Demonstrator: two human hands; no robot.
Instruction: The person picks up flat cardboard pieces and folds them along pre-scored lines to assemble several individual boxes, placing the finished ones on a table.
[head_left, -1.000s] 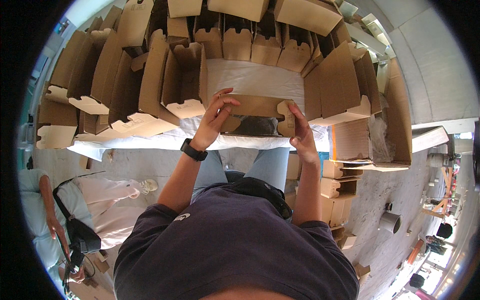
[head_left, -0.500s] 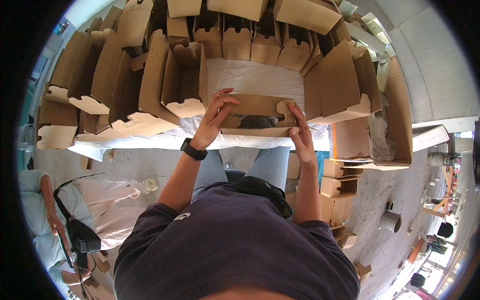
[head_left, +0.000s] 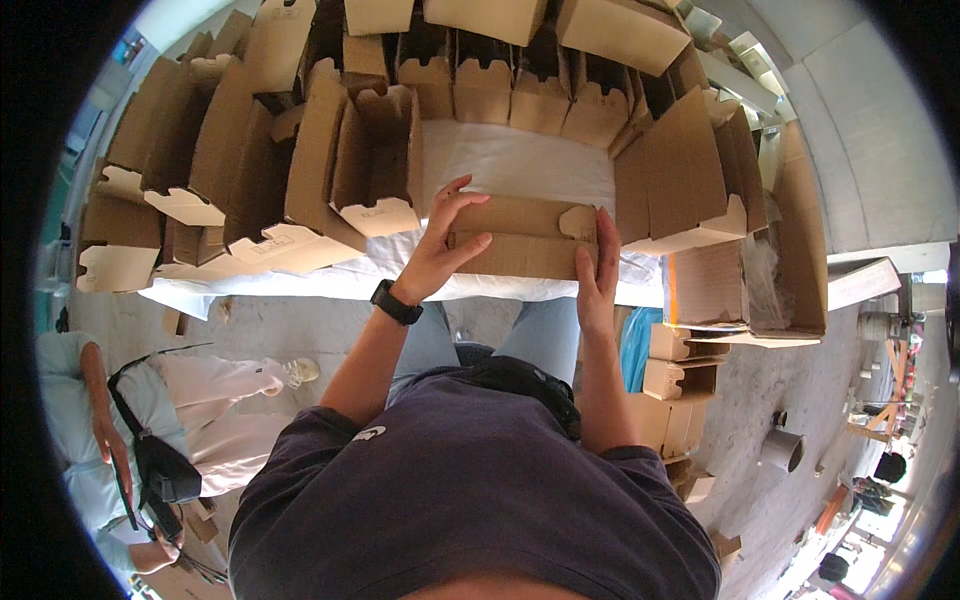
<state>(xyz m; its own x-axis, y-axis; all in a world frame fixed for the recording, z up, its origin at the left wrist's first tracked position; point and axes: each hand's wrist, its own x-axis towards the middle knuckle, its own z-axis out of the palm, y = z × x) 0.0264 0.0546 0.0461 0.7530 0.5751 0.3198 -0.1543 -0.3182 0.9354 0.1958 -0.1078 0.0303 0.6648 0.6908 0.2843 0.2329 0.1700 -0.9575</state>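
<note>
I have the left hand [head_left: 437,258] on one end of a small box [head_left: 520,258], with its thumb lying on top and a finger at the back edge, so its hold looks light. The right hand [head_left: 597,285] grips the other end, with its thumb and fingers against the cardboard. The small box is brown and long, and it lies sideways between the two hands, over the near part of the white-covered tabletop [head_left: 510,155]. I can't tell if it rests there or is held up. Its top looks folded down, and I can't see inside. I think the step in hand is holding the small box with its top folded over. To me, the next move calls for both hands to press the same amount, so the fold does not pop up. A dark watch [head_left: 398,302] sits on the left wrist. Around the hands, open boxes [head_left: 378,200] stand on the left, a row of boxes [head_left: 482,92] stands at the back, and a big box [head_left: 705,285] on the right has clear plastic [head_left: 765,272] in it. Farther out, piled boxes [head_left: 665,420] stand low on the right, and another person [head_left: 215,410] is off to the left.
</note>
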